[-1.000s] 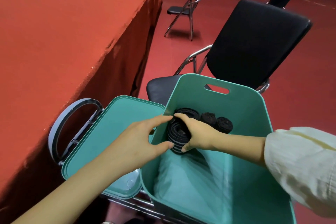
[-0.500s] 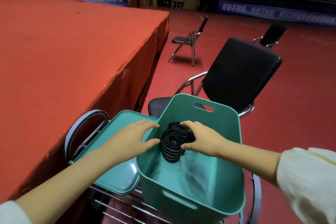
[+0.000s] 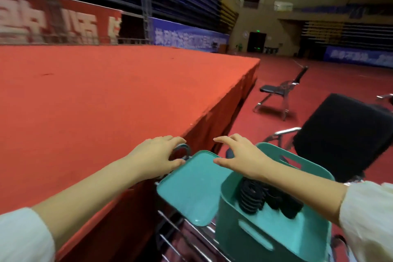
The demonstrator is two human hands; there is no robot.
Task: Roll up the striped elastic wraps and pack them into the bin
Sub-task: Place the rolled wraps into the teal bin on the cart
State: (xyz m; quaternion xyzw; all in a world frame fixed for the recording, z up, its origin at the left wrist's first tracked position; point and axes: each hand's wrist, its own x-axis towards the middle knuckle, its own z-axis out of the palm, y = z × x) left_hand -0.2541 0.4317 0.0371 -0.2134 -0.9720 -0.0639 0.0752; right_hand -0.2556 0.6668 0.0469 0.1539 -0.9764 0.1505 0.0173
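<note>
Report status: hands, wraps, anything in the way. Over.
Left hand at the grey handle, grip unclear; right hand open, empty, above lid and bin. Rolled wraps inside bin. Lid off, beside bin.

1. View: a single head-worn, wide-angle camera (the edges are bowed and motion-blurred).
2. Facing: forward and slightly downward, across the red carpeted stage platform [image 3: 106, 95] on the left toward the far hall wall.
3. Near field: the left hand [image 3: 157, 155] and right hand [image 3: 244, 159] are close below the lens, with the forearms entering from the bottom corners.
4. Lower right: the teal plastic bin [image 3: 234, 240] is close by and seen from above. The black padded folding chair [image 3: 340, 138] stands just behind it.
</note>
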